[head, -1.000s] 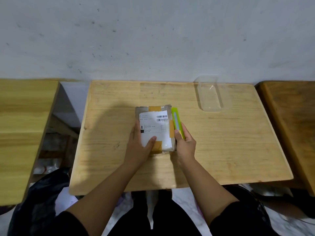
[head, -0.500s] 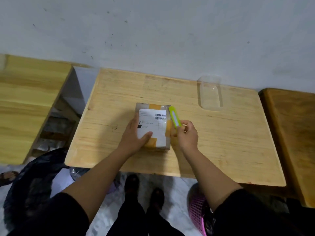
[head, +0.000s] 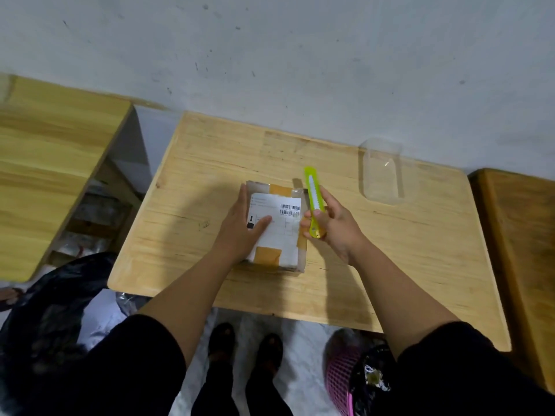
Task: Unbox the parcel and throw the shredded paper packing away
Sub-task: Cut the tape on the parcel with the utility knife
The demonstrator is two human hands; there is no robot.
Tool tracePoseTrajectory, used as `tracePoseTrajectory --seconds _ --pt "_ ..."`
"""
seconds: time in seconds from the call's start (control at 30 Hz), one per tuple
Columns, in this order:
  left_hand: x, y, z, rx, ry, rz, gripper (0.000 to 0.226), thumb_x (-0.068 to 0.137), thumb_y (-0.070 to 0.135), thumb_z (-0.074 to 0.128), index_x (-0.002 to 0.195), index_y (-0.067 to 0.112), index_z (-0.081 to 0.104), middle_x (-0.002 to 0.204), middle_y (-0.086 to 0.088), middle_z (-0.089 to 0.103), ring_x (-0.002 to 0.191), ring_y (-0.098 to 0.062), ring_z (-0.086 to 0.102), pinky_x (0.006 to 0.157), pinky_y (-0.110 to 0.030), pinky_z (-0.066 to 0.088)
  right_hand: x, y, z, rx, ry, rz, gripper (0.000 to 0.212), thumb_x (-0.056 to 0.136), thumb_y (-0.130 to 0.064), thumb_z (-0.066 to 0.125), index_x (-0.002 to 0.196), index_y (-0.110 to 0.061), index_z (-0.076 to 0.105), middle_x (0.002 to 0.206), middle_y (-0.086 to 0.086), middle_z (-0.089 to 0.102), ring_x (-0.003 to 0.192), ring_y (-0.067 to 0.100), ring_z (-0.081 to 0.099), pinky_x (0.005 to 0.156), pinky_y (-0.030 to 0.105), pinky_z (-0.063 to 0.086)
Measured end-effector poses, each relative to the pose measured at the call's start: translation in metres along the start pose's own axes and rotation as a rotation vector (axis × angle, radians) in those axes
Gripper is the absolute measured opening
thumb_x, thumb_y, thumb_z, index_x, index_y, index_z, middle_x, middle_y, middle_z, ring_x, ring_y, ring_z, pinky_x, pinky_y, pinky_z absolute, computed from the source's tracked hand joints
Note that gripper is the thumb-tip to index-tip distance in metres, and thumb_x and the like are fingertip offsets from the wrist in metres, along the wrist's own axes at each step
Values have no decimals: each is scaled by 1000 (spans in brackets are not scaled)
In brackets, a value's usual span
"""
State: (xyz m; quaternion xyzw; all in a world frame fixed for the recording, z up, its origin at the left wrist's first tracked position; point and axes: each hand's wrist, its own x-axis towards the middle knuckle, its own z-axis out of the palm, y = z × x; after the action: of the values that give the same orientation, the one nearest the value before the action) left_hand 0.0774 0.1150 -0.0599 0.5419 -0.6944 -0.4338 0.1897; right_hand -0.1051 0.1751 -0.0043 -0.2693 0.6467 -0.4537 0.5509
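Note:
A small cardboard parcel [head: 280,232] wrapped in clear tape, with a white shipping label and barcode on top, lies sealed in the middle of the wooden table [head: 390,250]. My left hand [head: 243,228] rests flat on its left half, thumb across the label. My right hand [head: 335,228] is just right of the parcel and grips a lime-green utility cutter [head: 313,201], raised above the table with its tip pointing away from me. No shredded paper is visible.
A clear plastic container [head: 382,171] stands at the table's back right. A black bag [head: 51,310] sits on the floor at left, a pink mesh basket [head: 341,376] under the table's front right. Wooden tables flank both sides. A wall runs behind.
My right hand has picked the green cutter up from beside the parcel and raised it. The left hand stays on the parcel. The camera has tilted down, so the floor shows.

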Motion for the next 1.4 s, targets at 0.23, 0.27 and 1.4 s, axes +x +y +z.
tracePoseTrajectory --seconds 0.23,0.27,1.4 --pt "-3 1 -2 -34 9 -4 85 90 40 55 148 29 -5 147 -5 37 123 -23 47 95 -33 39 3 0 -6 -76 35 -32 50 95 1 41 140 -21 36 77 5 58 58 15 46 54 25 44" --pt "-2 1 -2 -37 10 -6 85 90 40 55 148 29 -5 147 -5 37 123 -23 47 95 -33 38 4 -1 -6 -84 43 -44 48 95 0 42 138 -20 39 74 6 56 53 12 46 50 23 43" --pt "-4 6 -2 -9 28 -40 85 87 43 58 148 32 0 141 -4 45 121 -22 50 100 -43 44 84 -95 -17 -1359 -356 -405 33 90 -24 57 122 -32 58 125 -2 63 109 21 58 85 27 42"
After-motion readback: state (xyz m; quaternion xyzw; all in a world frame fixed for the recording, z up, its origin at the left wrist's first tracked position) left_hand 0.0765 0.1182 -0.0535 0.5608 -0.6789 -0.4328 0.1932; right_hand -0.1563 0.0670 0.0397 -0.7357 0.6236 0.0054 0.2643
